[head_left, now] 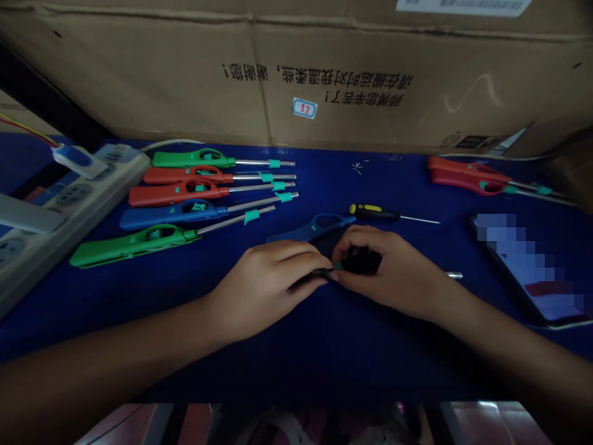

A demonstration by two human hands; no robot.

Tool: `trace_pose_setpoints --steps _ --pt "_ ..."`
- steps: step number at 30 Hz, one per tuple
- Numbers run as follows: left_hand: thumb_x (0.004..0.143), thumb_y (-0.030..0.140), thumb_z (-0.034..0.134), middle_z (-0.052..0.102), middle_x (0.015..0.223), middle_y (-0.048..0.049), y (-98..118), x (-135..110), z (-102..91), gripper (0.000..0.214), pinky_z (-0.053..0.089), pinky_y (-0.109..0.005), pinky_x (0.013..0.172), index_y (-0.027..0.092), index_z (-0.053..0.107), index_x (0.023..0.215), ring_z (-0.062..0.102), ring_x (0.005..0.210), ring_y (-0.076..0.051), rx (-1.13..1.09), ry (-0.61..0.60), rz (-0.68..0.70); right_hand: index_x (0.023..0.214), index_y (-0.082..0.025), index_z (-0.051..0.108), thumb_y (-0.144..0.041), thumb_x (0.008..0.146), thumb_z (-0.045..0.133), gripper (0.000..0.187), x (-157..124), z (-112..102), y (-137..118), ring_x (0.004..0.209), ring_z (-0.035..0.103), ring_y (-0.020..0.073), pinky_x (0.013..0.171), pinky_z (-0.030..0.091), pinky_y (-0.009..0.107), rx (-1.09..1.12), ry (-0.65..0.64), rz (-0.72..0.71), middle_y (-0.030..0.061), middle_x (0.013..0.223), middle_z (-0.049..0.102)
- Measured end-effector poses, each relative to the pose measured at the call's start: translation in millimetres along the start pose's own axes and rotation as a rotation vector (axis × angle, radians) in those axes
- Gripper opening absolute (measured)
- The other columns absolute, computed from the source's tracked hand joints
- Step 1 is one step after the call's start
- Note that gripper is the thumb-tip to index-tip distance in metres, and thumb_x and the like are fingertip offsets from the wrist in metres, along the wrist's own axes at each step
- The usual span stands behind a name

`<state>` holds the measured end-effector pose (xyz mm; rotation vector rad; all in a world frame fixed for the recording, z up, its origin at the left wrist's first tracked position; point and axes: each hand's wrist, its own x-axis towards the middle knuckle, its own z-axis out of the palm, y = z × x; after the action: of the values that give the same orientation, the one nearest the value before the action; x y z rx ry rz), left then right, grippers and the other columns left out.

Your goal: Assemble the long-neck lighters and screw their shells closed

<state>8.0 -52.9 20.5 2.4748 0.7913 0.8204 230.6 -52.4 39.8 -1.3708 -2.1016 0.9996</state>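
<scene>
My left hand [273, 281] is closed, its thumb and fingers pinching a small dark part [320, 272]. The fingertips of my right hand [393, 272] meet the same part from the other side, beside a bit of teal. What this part is I cannot make out, as fingers and shadow cover most of it. Just behind my hands lies a blue lighter casing [315, 227], with no metal tube showing at its tip. Past my right wrist pokes out the end of a metal tube [454, 275]; the wrist hides the rest. Beyond lies a black-and-yellow screwdriver [375, 212].
Several long-necked lighters [176, 216] lie in a row at left, beside a power strip [76, 201]. Red lighters [467, 176] lie at back right, a phone [532, 272] at right. Tiny pale pieces [356, 166] dot the blue surface before a cardboard box [185, 80].
</scene>
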Motion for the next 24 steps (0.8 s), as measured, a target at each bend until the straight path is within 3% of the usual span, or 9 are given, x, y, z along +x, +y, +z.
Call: trace_pose_setpoints --steps 24 --pt "0.093 0.015 0.068 0.074 0.103 -0.0011 0.1 -0.2 1.5 0.016 0.056 -0.023 0.088 0.016 0.07 0.109 0.07 0.095 -0.013 0.018 0.022 0.013 0.086 -0.022 0.068 -0.014 0.077 0.074 0.013 2.1 2.2 5.0 0.087 0.062 0.0151 0.08 0.047 0.031 -0.005 0.029 -0.06 -0.0004 0.095 0.065"
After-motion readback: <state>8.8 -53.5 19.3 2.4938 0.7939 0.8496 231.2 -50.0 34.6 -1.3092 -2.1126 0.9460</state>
